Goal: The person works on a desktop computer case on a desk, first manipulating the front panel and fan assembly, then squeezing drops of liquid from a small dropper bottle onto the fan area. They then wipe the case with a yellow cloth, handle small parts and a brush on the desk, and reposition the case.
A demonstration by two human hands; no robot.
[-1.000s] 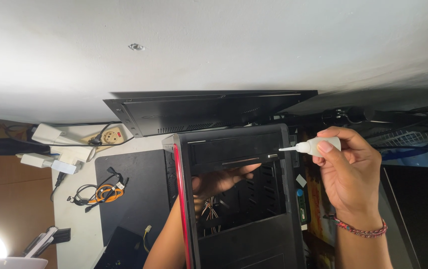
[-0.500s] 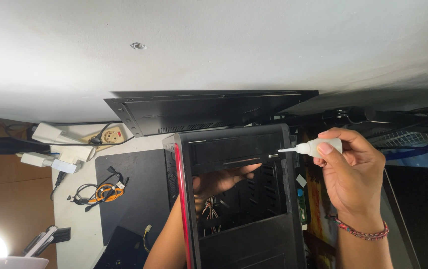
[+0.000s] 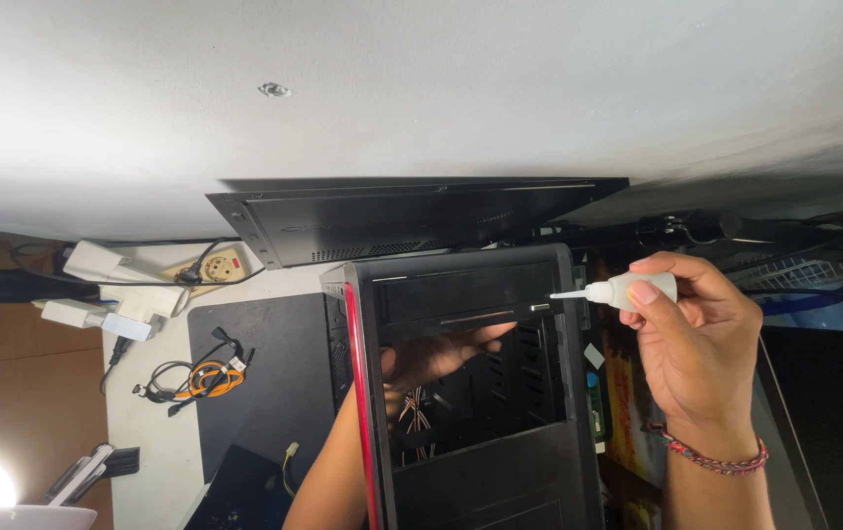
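Head camera, looking down: your right hand (image 3: 701,358) pinches a small white squeeze bottle (image 3: 627,291) between thumb and fingertips, the remaining fingers curled beneath it. The bottle lies sideways, its thin nozzle aimed left, so the tip nearly touches the upper right edge of the black computer case (image 3: 470,393). Held level like this, the tip probably lands exactly on that edge. A red and dark woven bracelet (image 3: 711,456) circles your wrist.

Your left hand (image 3: 436,358) reaches up inside the open case from the near side, the forearm passing beside the case's red trim strip (image 3: 360,393). Its fingers stretch right, lying close together behind a metal bar, apparently bracing the frame from within; you cannot tell whether they grip anything. Loose coloured wires (image 3: 411,412) hang just below that hand.

Beyond the case, a detached black side panel (image 3: 411,218) leans against the white wall. Far left on the white table (image 3: 141,432) lie a power strip (image 3: 205,265), white adapters (image 3: 107,290) and a coiled orange and black cable (image 3: 200,373), all well apart from both hands.
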